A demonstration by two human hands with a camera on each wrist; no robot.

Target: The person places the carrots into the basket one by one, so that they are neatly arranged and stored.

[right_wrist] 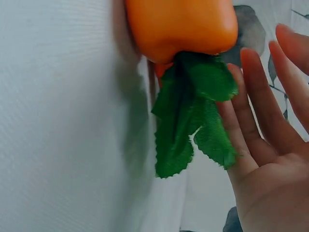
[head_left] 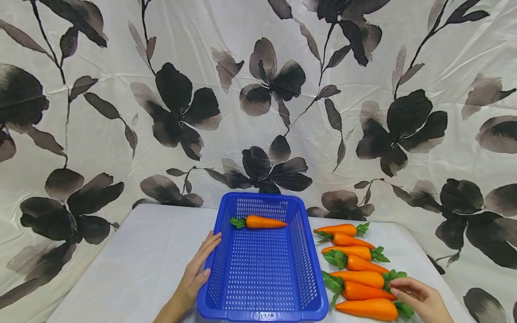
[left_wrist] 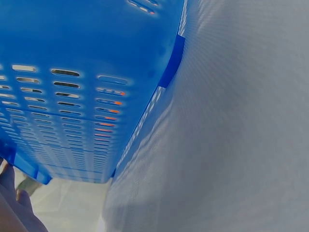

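A blue plastic basket (head_left: 258, 278) stands in the middle of the table, one orange carrot (head_left: 264, 222) with green leaves lying crosswise at its far end. My left hand (head_left: 194, 273) rests against the basket's left rim with its fingers extended; the left wrist view shows the slotted side wall (left_wrist: 87, 121) close up. To the right of the basket, several carrots lie in a column. My right hand (head_left: 422, 296) hovers at the leafy ends of the nearest ones. In the right wrist view its fingers are spread beside a carrot's green leaves (right_wrist: 193, 111), holding nothing.
A white cloth covers the table (head_left: 133, 260). Behind it hangs a floral-patterned curtain (head_left: 258, 112). The carrot column (head_left: 361, 264) runs along the basket's right side, its leaves pointing alternately left and right.
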